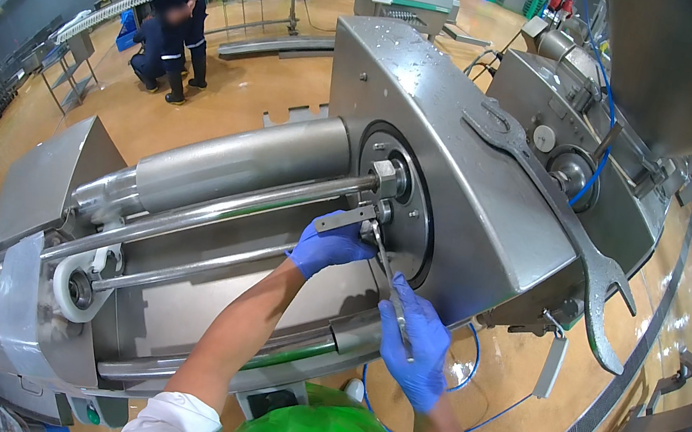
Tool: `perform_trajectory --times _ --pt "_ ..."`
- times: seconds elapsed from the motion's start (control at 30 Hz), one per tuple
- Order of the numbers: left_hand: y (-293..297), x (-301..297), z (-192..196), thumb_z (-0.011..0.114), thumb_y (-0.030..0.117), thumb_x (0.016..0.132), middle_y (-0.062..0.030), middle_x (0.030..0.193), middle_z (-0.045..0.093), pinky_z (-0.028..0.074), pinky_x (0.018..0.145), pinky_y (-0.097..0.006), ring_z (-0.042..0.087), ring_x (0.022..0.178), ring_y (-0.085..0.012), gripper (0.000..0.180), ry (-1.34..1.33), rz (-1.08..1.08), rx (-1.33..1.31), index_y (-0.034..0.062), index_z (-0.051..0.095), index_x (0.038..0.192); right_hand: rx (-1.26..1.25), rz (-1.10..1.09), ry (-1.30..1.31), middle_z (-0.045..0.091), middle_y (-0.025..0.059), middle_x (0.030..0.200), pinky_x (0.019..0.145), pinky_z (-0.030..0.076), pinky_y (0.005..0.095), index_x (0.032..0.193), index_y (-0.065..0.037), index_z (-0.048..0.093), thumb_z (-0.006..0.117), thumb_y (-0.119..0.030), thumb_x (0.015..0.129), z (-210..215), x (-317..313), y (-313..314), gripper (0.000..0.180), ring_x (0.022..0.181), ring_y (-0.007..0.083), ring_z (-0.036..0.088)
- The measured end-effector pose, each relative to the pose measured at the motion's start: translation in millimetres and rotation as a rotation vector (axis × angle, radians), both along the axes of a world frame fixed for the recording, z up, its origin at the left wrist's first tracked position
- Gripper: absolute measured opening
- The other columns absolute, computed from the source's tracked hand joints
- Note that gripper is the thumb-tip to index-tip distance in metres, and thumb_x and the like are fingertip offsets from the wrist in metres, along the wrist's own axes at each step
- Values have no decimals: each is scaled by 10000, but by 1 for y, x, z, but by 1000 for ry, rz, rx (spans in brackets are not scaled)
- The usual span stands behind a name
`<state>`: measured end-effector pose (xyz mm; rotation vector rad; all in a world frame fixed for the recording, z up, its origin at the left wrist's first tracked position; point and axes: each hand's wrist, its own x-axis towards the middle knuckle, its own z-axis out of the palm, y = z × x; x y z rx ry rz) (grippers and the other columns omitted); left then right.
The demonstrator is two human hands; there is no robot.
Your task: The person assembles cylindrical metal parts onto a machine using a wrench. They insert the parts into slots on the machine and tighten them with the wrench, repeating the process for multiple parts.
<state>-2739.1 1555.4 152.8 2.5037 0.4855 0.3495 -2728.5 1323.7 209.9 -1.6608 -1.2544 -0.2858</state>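
- The slim steel spanner (389, 284) is gripped at its lower handle by the right hand in a blue glove (419, 345), fingers closed around the shaft; its head is set at the small fitting (380, 216) on the round flange of the stainless steel machine housing (472, 183)
- The left hand in a blue glove (328, 245) is curled, fingertips pinching the flat grey metal bracket (346, 217) just beside the spanner head
- A slip of the spanner off the fitting is judged possible, because the handle is held far from the head; the left fingers, which touch the bracket right next to it, could then be struck or pinched
- The gloves look smooth and the floor shines as if wet, so a weak grip on the thin handle could be expected
- The large grey open-ended wrench (566, 227) lies loose on the sloped top of the housing, its jaw end hanging past the lower edge; it could slide off if the housing is shaken by a hard pull
- The big hexagonal nut (386, 175) and the long polished steel rod (228, 204) stand just above the left hand, so little room is left upward
- Under the spanner, the swing is limited by the lower rod (198, 269) and the lip of the housing; free room is seen only toward the right, over the tan floor (512, 375)
- The blue hose (463, 394) lies on the floor near the right forearm and could be caught
- Other persons in dark overalls (176, 1) are well apart, at the far conveyor
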Motion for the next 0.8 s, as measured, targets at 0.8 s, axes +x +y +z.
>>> perform_trajectory --times 0.8 --pt "-13 -7 -10 704 416 715 -119 1064 645 524 806 -433 630 978 -324 530 45 137 185 140 602 1156 -44 -179 569 672 125 716 568 487 236 1204 0 631 649 -27 885 2 -10 -7 321 626 93 646"
